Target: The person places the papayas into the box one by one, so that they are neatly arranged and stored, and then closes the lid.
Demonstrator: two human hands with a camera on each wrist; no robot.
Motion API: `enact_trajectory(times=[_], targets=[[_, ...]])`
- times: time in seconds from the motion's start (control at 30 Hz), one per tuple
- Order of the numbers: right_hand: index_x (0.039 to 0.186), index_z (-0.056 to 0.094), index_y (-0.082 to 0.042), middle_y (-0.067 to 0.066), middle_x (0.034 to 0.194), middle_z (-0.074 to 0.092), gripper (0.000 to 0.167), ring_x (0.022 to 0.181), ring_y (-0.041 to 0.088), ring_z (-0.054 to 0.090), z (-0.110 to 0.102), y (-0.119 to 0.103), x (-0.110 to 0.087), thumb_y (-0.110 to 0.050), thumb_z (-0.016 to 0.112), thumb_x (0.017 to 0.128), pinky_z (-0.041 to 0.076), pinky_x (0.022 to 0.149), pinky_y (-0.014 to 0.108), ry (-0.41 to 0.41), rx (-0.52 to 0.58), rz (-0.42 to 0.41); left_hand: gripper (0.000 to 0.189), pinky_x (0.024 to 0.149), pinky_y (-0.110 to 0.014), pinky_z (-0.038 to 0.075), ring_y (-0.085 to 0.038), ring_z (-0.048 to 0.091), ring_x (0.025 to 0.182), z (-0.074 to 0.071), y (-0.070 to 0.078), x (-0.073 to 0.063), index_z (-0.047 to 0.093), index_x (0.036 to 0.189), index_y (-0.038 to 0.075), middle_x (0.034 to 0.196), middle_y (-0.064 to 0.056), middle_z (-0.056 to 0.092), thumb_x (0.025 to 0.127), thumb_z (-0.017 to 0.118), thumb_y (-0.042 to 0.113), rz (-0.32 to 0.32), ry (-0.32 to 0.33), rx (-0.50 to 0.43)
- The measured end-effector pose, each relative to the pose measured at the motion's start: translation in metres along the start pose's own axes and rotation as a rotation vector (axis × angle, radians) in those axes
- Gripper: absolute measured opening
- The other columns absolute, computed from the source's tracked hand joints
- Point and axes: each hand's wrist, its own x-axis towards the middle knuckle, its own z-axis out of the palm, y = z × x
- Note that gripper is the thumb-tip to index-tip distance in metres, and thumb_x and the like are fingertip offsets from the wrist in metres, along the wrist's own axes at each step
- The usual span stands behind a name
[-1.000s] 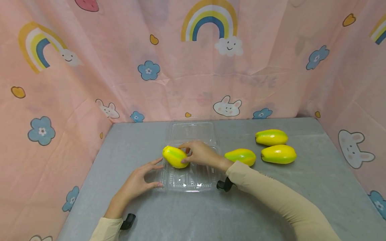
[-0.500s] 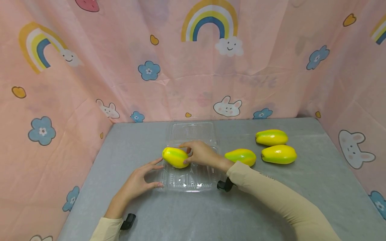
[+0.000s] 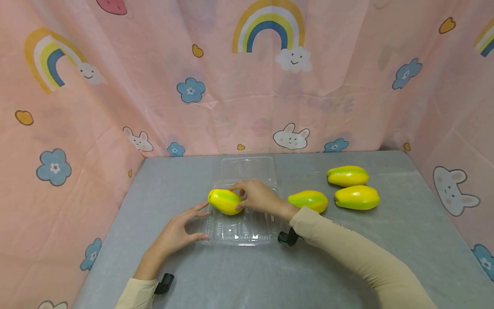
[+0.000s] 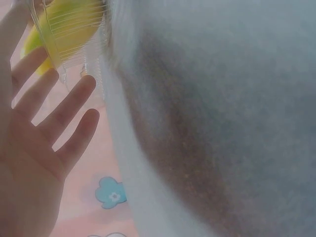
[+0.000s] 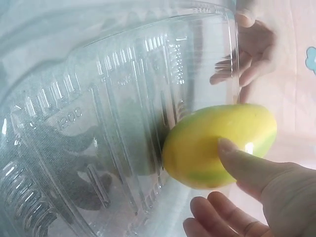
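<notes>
In the head view my right hand (image 3: 260,197) holds a yellow-green papaya (image 3: 224,201) at its right end, over the left part of a clear plastic clamshell box (image 3: 245,234). The right wrist view shows the thumb (image 5: 247,165) pressed on the papaya (image 5: 217,143); some fingers are hidden behind it. My left hand (image 3: 175,229) stays at the box's left side, its fingers spread and fairly straight. Through the box's ribbed wall (image 4: 74,17), the left wrist view shows the papaya beyond those fingers. The box's lid (image 3: 245,167) lies open toward the back.
Right of the box, a second papaya (image 3: 308,200) lies partly behind my right forearm. Two more papayas, one behind (image 3: 347,176) and one in front (image 3: 356,197), lie farther right on the grey table (image 3: 239,279). A pink printed curtain (image 3: 216,120) surrounds the table's back and sides.
The held papaya has tilted slightly, its left end dropping a little, and shifted a touch to the right with the right hand's fingertips. The left hand and the box stay put.
</notes>
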Motion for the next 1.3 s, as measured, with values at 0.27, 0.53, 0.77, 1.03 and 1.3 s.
enact_trajectory(times=[0.27, 0.53, 0.77, 1.03, 1.3], targets=[[0.135, 0.062, -0.023, 0.002, 0.103, 0.07, 0.062, 0.09, 0.015, 0.062, -0.001, 0.0, -0.001, -0.026, 0.086, 0.077, 0.054, 0.075, 0.03, 0.008, -0.022, -0.016, 0.069, 0.113, -0.05, 0.043, -0.027, 0.05, 0.14, 0.0, 0.002, 0.0, 0.065, 0.131, 0.019, 0.155, 0.006, 0.047, 0.072, 0.083, 0.048, 0.009, 0.01, 0.016], [0.133, 0.063, -0.02, 0.002, 0.101, 0.071, 0.063, 0.089, 0.015, 0.063, 0.0, 0.002, 0.0, -0.025, 0.087, 0.074, 0.055, 0.077, 0.031, 0.02, -0.022, 0.017, 0.066, 0.112, -0.05, 0.044, -0.027, 0.05, 0.139, 0.001, 0.0, 0.0, 0.065, 0.13, 0.017, 0.155, 0.005, 0.047, 0.073, 0.083, 0.044, 0.045, 0.029, 0.023], [0.131, 0.064, -0.02, 0.001, 0.098, 0.069, 0.063, 0.086, 0.014, 0.061, 0.0, 0.004, -0.002, -0.026, 0.089, 0.073, 0.052, 0.072, 0.028, 0.026, -0.003, 0.041, 0.067, 0.112, -0.05, 0.043, -0.027, 0.048, 0.141, 0.001, 0.001, -0.002, 0.065, 0.131, 0.017, 0.156, 0.006, 0.045, 0.072, 0.084, 0.043, 0.039, 0.023, 0.011], [0.129, 0.066, -0.022, 0.002, 0.099, 0.069, 0.063, 0.083, 0.015, 0.059, -0.005, 0.008, -0.004, -0.029, 0.089, 0.071, 0.049, 0.066, 0.026, 0.022, 0.032, 0.051, 0.067, 0.113, -0.05, 0.042, -0.027, 0.047, 0.142, 0.0, 0.003, -0.002, 0.065, 0.131, 0.017, 0.156, 0.006, 0.045, 0.072, 0.084, 0.042, 0.019, 0.013, 0.001], [0.129, 0.066, -0.02, 0.012, 0.112, 0.069, 0.056, 0.087, 0.018, 0.063, -0.021, 0.019, -0.014, -0.025, 0.086, 0.077, 0.054, 0.069, 0.026, -0.008, 0.106, 0.051, 0.067, 0.113, -0.051, 0.042, -0.027, 0.047, 0.141, 0.001, 0.002, -0.002, 0.065, 0.131, 0.016, 0.156, 0.005, 0.045, 0.072, 0.085, 0.04, 0.019, 0.016, 0.014]])
